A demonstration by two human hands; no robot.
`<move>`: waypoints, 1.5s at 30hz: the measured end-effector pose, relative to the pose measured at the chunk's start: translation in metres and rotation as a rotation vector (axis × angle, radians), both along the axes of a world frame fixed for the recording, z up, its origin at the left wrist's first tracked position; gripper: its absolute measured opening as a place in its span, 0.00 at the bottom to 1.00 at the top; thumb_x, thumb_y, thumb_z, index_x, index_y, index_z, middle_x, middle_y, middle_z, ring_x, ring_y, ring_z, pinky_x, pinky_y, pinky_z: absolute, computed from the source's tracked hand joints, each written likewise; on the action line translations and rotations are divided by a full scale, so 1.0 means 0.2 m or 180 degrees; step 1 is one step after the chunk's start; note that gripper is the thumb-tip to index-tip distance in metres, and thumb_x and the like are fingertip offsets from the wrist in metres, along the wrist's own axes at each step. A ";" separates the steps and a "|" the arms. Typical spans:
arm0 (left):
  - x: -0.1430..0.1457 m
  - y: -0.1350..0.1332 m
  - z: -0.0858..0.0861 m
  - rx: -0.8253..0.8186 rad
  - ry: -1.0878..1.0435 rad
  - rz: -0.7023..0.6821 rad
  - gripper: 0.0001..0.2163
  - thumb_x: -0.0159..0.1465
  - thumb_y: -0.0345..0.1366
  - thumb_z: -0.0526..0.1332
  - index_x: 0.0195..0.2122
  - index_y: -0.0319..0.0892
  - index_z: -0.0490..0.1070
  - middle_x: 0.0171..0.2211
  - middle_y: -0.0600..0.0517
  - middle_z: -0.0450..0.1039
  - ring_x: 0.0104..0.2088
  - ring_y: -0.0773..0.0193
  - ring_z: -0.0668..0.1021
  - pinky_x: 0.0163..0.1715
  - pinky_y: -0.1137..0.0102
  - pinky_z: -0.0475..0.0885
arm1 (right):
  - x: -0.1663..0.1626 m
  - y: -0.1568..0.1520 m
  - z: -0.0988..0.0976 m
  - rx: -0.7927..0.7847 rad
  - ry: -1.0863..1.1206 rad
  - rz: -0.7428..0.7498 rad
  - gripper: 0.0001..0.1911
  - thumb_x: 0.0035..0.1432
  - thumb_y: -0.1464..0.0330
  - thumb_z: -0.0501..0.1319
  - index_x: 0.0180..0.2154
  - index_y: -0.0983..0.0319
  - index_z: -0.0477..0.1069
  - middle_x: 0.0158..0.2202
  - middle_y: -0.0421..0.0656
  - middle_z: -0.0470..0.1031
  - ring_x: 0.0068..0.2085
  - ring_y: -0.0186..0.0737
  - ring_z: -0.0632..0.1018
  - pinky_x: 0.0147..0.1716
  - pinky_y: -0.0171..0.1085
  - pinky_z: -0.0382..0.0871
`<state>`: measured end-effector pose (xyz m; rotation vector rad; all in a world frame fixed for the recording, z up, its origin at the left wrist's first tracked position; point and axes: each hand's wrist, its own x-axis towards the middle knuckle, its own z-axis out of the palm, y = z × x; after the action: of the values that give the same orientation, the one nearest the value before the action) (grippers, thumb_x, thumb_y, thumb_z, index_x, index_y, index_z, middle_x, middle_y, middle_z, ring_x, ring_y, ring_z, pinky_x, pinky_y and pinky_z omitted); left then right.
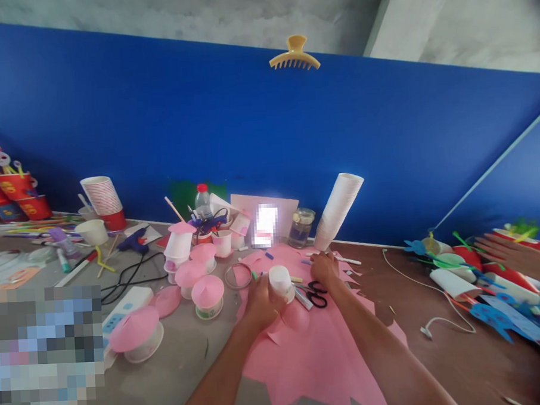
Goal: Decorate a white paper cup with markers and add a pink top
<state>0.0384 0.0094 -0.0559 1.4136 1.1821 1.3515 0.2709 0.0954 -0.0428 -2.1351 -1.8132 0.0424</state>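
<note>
Gripping a white cup (281,281) in our left hand (260,301), fingers clamped round its side, we hold it over the pink sheet (312,350). Our right hand (324,269) rests on the sheet's far edge, just behind the scissors (317,294); we cannot tell whether its fingers are apart or together.

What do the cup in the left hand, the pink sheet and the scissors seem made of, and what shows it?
Cup: probably paper, matt white, thin wall.
Pink sheet: paper or thin card, matt, lies flat with jagged cut edges.
Scissors: black handles look plastic; blades unclear.
</note>
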 end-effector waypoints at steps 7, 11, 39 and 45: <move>0.00 0.00 -0.03 -0.0013 0.0083 -0.0106 0.28 0.42 0.29 0.71 0.47 0.46 0.75 0.48 0.43 0.73 0.53 0.43 0.69 0.57 0.51 0.60 | -0.04 -0.07 0.14 0.0700 0.0795 0.0072 0.16 0.57 0.73 0.53 0.44 0.66 0.74 0.43 0.57 0.78 0.46 0.53 0.75 0.48 0.50 0.65; 0.00 0.00 -0.02 0.0158 0.0129 -0.0151 0.24 0.44 0.30 0.71 0.45 0.46 0.75 0.46 0.44 0.74 0.50 0.45 0.71 0.56 0.52 0.62 | -0.12 -0.23 0.19 0.1014 0.1555 0.0413 0.12 0.60 0.66 0.52 0.42 0.62 0.70 0.34 0.46 0.76 0.33 0.41 0.75 0.35 0.39 0.69; -0.10 0.03 0.04 0.0399 0.1410 -0.0350 0.29 0.48 0.45 0.71 0.51 0.42 0.71 0.52 0.40 0.71 0.57 0.42 0.68 0.59 0.50 0.60 | -0.33 -0.56 0.17 0.0547 0.5092 0.0927 0.19 0.50 0.54 0.65 0.23 0.60 0.63 0.16 0.32 0.62 0.18 0.27 0.60 0.19 0.31 0.52; -0.12 -0.01 0.14 0.0535 -0.0242 -0.0270 0.19 0.61 0.49 0.65 0.48 0.43 0.75 0.46 0.45 0.74 0.51 0.53 0.73 0.55 0.62 0.65 | -0.35 -0.61 0.22 0.0386 0.4966 0.1268 0.13 0.55 0.58 0.62 0.30 0.62 0.70 0.22 0.35 0.66 0.20 0.28 0.62 0.18 0.30 0.51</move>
<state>0.0137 0.0083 -0.0273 1.4986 0.9670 1.4591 0.1999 -0.0274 0.0022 -0.8949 -1.0608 1.2290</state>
